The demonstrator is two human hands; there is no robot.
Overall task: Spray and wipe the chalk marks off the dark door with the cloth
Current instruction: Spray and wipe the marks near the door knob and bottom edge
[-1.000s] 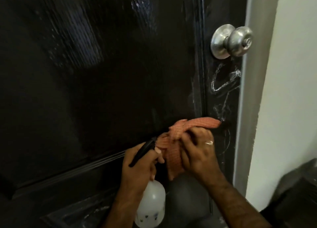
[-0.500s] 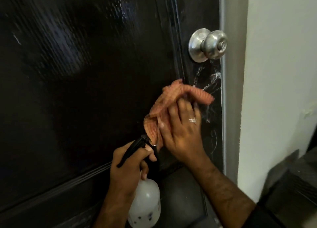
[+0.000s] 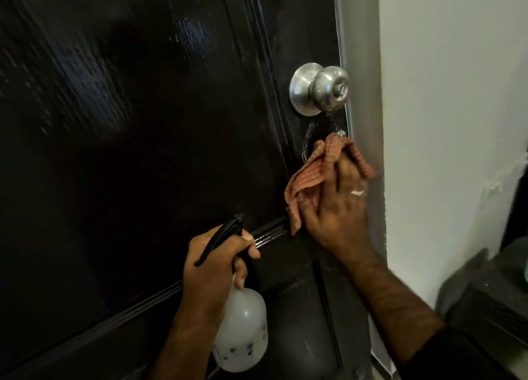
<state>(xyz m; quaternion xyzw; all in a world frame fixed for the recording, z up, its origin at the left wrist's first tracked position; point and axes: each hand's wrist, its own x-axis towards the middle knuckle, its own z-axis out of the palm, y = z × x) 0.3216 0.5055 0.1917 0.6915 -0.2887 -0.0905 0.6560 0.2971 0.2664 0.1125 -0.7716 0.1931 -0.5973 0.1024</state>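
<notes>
The dark glossy door (image 3: 137, 139) fills the left of the view. White chalk marks (image 3: 310, 135) show just under the silver knob (image 3: 323, 89). My right hand (image 3: 337, 205) presses an orange ribbed cloth (image 3: 311, 176) flat against the door's right stile, right below those marks, with its fingers stretched upward over the cloth. My left hand (image 3: 217, 268) grips the black trigger head of a white spray bottle (image 3: 243, 334) lower down, held a little away from the door. Part of the marks is hidden behind the cloth.
A grey door frame (image 3: 363, 99) runs along the door's right edge, with a white wall (image 3: 451, 122) beyond it. A dark object (image 3: 491, 302) sits at the lower right. Raised moulding (image 3: 120, 319) crosses the door below the panel.
My right hand has slid the cloth up and to the right along the stile, from the moulding to just under the knob; part of the chalk is wiped away. My left hand keeps holding the bottle.
</notes>
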